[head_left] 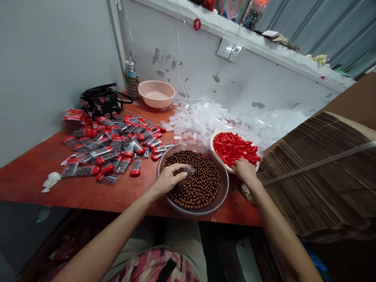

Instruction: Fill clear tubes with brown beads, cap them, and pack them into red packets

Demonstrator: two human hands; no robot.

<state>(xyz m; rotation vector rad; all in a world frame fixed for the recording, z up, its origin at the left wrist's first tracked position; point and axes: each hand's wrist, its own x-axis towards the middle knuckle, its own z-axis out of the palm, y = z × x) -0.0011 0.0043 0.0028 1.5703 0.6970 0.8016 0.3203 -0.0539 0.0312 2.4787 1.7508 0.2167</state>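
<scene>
Two hands out, well apart. Left hand (pixel 169 180) over the wide, round, silver metal bowl (pixel 196 212), thumb and fingers pinched narrow on a small clear plastic container (pixel 190 171); how full, cannot tell. It sits just above the loose, round, glossy brown beads (pixel 202 184) lying in the bowl. Right hand (pixel 245 170) off to the right of the bowl, fingers curled down at the near edge of a shallow white dish (pixel 229 169) of glossy red plastic caps (pixel 235 145); fingertips hidden, so cannot tell whether a cap is gripped.

Risks, as I judge them. Container looks thin and slick: too hard a pinch could buckle it, too loose a one could let it tip and spill. Beads look ready to roll; any dropped past the bowl's near rim could run off the red tabletop (pixel 141 199), its edge close by. Dish seems right against the bowl; a shove could jog both. Brown cardboard stack (pixel 317 180), right of the bowl, crowds the right forearm; a knock could shift it.
</scene>
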